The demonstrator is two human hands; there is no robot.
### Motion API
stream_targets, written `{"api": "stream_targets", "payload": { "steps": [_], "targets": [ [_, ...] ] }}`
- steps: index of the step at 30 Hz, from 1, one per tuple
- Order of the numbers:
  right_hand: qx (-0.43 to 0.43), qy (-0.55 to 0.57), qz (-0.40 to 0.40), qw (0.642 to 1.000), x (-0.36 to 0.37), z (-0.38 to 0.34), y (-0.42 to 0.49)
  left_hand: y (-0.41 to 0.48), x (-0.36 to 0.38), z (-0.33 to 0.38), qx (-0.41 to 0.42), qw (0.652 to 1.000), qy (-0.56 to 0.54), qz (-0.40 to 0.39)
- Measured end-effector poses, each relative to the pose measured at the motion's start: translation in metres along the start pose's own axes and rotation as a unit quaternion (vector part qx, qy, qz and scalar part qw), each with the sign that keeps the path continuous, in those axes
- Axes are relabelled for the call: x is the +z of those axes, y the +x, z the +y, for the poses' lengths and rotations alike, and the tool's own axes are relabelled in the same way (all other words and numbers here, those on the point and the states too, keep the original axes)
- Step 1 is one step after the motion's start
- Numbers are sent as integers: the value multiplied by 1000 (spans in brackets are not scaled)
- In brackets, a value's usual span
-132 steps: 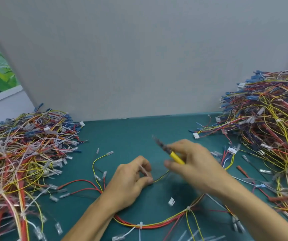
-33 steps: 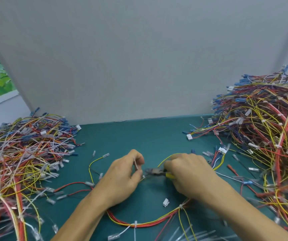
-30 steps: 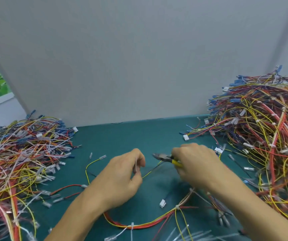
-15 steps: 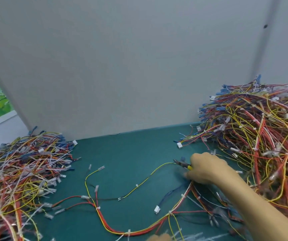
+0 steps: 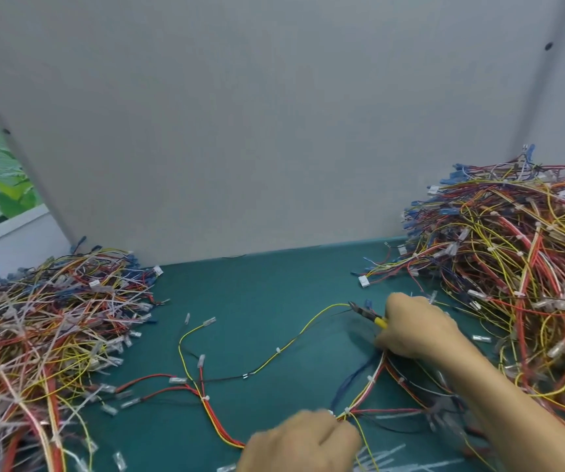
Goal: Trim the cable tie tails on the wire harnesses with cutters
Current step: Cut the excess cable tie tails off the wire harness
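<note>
- Sprawling across the green bench (image 5: 267, 291), the wire harness (image 5: 220, 427) looks light, limp and tangle-prone; it is best held on its bundled trunk beside a cable tie (image 5: 370, 379).
- Left hand (image 5: 305, 441), fingers curled, grips that trunk at the near edge.
- Right hand (image 5: 417, 330) grips yellow-handled cutters (image 5: 368, 315), tips just beside the yellow wire's far bend, well apart from the left hand.

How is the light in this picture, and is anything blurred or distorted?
Head view: soft, even light, no glare; only a faint shadow beneath the right hand and cutters. Head view: motion blur smears the harness near the right forearm and softens the left hand. Head view: wide-angle distortion slants the grey panel edges.
</note>
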State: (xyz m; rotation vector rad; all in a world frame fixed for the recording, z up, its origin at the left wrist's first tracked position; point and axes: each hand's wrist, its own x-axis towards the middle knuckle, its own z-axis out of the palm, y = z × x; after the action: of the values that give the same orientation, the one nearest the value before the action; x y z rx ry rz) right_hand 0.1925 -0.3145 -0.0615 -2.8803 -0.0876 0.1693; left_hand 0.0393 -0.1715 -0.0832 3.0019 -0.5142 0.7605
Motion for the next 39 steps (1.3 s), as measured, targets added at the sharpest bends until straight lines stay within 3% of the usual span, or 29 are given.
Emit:
{"api": "stream_targets", "payload": {
  "steps": [2, 5, 8, 11, 16, 18, 20, 21, 22, 23, 25, 26, 27, 28, 29, 31, 35, 39],
  "targets": [
    [20, 42, 15, 999, -2, 0, 2, -11, -10, -16, -36, 995, -80, -48],
    [35, 205, 41, 977, -7, 1, 7, -4, -3, -34, -43, 990, -15, -134],
    [42, 477, -16, 878, -15, -1, 8, -8, 5, -38, -47, 983, -14, -177],
    [85, 627, -105, 767, -22, -2, 7, -12, 8, -45, -53, 992, 4, -113],
    [71, 739, -140, 655, -35, -8, 4, 2, -10, -72, -111, 990, -63, 62],
    [64, 778, -136, 610, -44, -13, 0, 8, -25, -78, -184, 976, -84, 76],
    [58, 807, -135, 572, -55, -21, -3, 11, -37, -79, -263, 957, -117, 40],
    [58, 816, -133, 560, -61, -25, -4, 13, -41, -76, -313, 932, -185, 2],
    [60, 821, -127, 554, -68, -30, -6, 16, -44, -73, -365, 884, -291, -34],
    [64, 825, -119, 549, -75, -36, -8, 21, -45, -69, -415, 797, -435, -63],
    [70, 834, -107, 537, -86, -44, -13, 32, -44, -64, -472, 524, -703, -91],
    [69, 838, -103, 531, -90, -47, -14, 37, -40, -63, -481, 412, -770, -80],
    [68, 842, -100, 526, -91, -49, -16, 41, -35, -64, -491, 339, -801, -52],
    [67, 845, -95, 521, -91, -50, -16, 44, -32, -65, -496, 291, -818, -10],
    [65, 847, -89, 520, -89, -49, -15, 47, -30, -69, -493, 262, -829, 35],
    [66, 844, -64, 529, -81, -44, -14, 51, -26, -79, -476, 239, -840, 107],
    [78, 806, -14, 586, -61, -28, -9, 55, -21, -102, -447, 228, -847, 174],
    [99, 786, -6, 611, -47, -17, -1, 57, -15, -121, -447, 229, -837, 216]
  ]
}}
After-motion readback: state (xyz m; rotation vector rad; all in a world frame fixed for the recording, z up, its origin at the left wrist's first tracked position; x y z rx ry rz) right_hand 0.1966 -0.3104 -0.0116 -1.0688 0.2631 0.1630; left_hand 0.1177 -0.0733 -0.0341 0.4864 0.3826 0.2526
